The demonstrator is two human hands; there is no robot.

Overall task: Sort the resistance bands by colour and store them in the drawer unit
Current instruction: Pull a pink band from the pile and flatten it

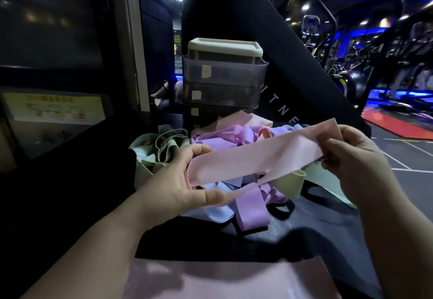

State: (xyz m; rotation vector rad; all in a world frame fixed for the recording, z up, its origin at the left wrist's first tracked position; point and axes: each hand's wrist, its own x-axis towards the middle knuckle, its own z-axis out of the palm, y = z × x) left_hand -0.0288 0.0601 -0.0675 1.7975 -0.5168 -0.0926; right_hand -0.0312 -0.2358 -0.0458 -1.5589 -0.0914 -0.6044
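At the far edge of the dark surface (316, 223), in front of a tall black upright panel (234, 12), stands the drawer unit (225, 73). Its smoky translucent drawers are stacked under a cream top, and its lowest part is hidden behind the bands. A pale pink sheet (234, 280) lies across the near edge of the surface, blurred and partly out of view. A loose heap of resistance bands fills the middle of the surface, touching the foot of the unit: green bands (161, 148) bunch towards the left edge, lilac bands (225, 137) tangle in the centre, and a pale blue band (218, 214) lies flat on the near side of the heap. Above the heap a pink band (253, 155) is stretched flat between both hands, tilted so that its right end sits higher. The left hand (178, 181) holds the band's left end, with the thumb along the lower edge and the fingers curled behind the upper edge. The right hand (358, 158) pinches the right end, its fingers closed on the band. Small pale labels (206, 71) sit on the left of the drawer fronts; what they say cannot be read.
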